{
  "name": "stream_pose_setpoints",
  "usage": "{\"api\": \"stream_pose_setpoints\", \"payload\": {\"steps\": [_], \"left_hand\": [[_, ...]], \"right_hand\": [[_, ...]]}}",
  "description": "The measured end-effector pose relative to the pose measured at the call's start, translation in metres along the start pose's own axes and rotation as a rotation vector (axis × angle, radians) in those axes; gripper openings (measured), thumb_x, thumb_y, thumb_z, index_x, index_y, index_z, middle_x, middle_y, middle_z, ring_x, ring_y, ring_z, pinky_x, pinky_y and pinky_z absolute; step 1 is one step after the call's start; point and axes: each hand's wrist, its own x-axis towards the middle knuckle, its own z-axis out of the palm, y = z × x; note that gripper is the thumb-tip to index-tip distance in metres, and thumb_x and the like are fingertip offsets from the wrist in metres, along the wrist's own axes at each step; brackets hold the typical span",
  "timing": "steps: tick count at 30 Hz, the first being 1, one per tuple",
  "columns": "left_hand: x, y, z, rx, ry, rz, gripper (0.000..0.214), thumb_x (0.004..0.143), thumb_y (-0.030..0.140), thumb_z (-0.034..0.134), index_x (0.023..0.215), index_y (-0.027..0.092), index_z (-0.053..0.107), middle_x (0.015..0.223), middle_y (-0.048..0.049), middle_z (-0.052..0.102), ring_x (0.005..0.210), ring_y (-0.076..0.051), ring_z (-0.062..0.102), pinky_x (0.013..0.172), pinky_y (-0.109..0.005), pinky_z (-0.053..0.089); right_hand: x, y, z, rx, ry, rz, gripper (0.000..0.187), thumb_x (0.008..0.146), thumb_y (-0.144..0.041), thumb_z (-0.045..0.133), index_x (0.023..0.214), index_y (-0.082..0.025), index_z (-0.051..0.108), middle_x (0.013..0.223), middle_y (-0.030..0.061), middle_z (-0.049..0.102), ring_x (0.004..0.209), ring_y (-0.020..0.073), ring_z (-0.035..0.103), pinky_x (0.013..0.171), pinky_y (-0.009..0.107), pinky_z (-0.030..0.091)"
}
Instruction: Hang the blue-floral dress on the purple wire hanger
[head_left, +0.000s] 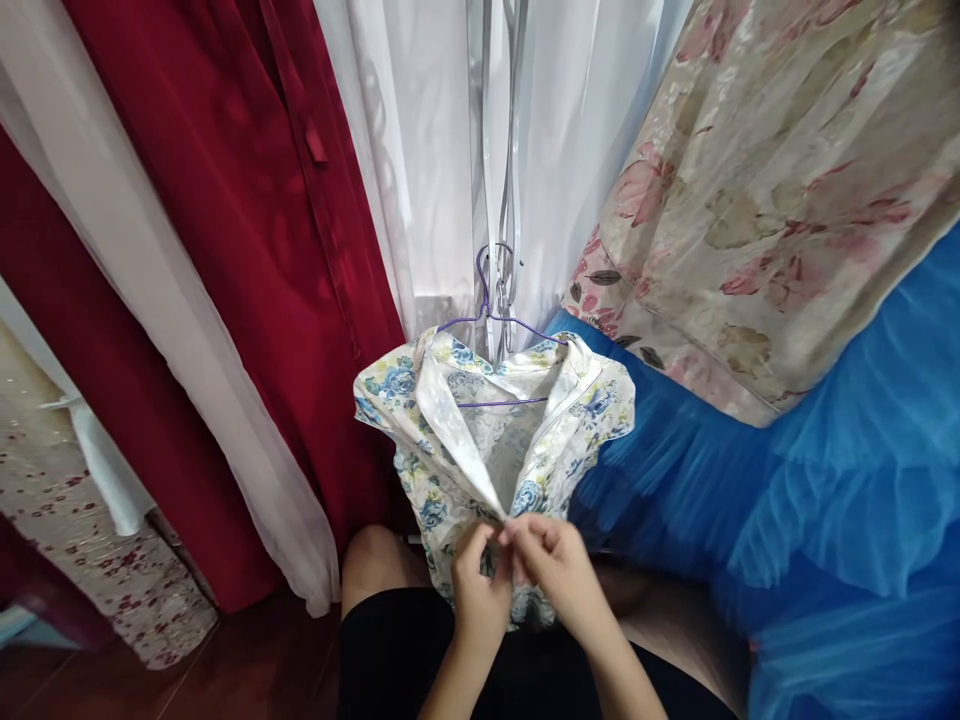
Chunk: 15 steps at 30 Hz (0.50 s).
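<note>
A white sleeveless blouse [431,470] with blue and yellow-green flowers hangs in front of me on a thin purple hanger [484,285]. Its collar is spread in a V, and the hanger's lower bar shows inside the neck. At the bottom of that V, my left hand [480,570] pinches the blouse's front edge. My right hand [547,560] grips the opposite front edge close beside it, fingertips nearly touching the left ones. Whatever small fastening lies between the fingertips is hidden. The blouse's lower part falls behind my hands onto my lap.
Long dark red dresses [210,200] hang at the left, with white fabric [427,130] and thin ribbons behind the hanger. On the right are a beige floral dress [780,200] and blue ruffled tulle [862,470]. Reddish floor tiles [255,670] show at the lower left.
</note>
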Motion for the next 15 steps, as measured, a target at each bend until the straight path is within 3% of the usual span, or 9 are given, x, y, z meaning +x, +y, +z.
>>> {"api": "stream_pose_setpoints", "payload": {"steps": [3, 8, 11, 15], "left_hand": [[0.006, 0.005, -0.002, 0.033, -0.127, 0.014, 0.013, 0.088, 0.018, 0.058, 0.075, 0.018, 0.057, 0.075, -0.0021, 0.059, 0.075, -0.018, 0.057, 0.072, -0.027, 0.043], [0.013, 0.003, -0.017, 0.152, -0.212, -0.020, 0.015, 0.085, 0.017, 0.057, 0.072, 0.019, 0.051, 0.073, -0.0006, 0.056, 0.076, -0.018, 0.056, 0.073, -0.027, 0.040], [0.020, -0.008, -0.029, 0.262, -0.263, 0.002, 0.015, 0.084, 0.016, 0.055, 0.070, 0.019, 0.050, 0.073, -0.0005, 0.056, 0.076, -0.019, 0.056, 0.076, -0.029, 0.040], [0.034, -0.008, -0.035, 0.486, -0.403, 0.003, 0.009, 0.078, 0.013, 0.060, 0.071, 0.018, 0.056, 0.078, -0.0028, 0.065, 0.083, -0.022, 0.060, 0.085, -0.035, 0.041]], "right_hand": [[0.032, -0.047, -0.006, 0.041, 0.136, -0.060, 0.042, 0.085, -0.054, 0.065, 0.074, -0.014, 0.069, 0.041, -0.0047, 0.047, 0.038, 0.0073, 0.030, 0.043, 0.023, 0.019], [0.097, -0.134, 0.004, 0.099, 0.118, -0.227, 0.035, 0.074, -0.046, 0.072, 0.064, -0.013, 0.068, 0.043, -0.0040, 0.048, 0.038, 0.0058, 0.030, 0.042, 0.023, 0.018], [0.110, -0.150, 0.016, 0.123, 0.138, -0.275, 0.031, 0.074, -0.043, 0.069, 0.065, -0.014, 0.068, 0.044, -0.0034, 0.050, 0.039, 0.0068, 0.033, 0.041, 0.023, 0.022], [0.108, -0.143, 0.023, 0.121, 0.181, -0.368, 0.032, 0.081, -0.045, 0.065, 0.070, -0.015, 0.070, 0.044, -0.0034, 0.052, 0.040, 0.0085, 0.037, 0.043, 0.023, 0.027]]}}
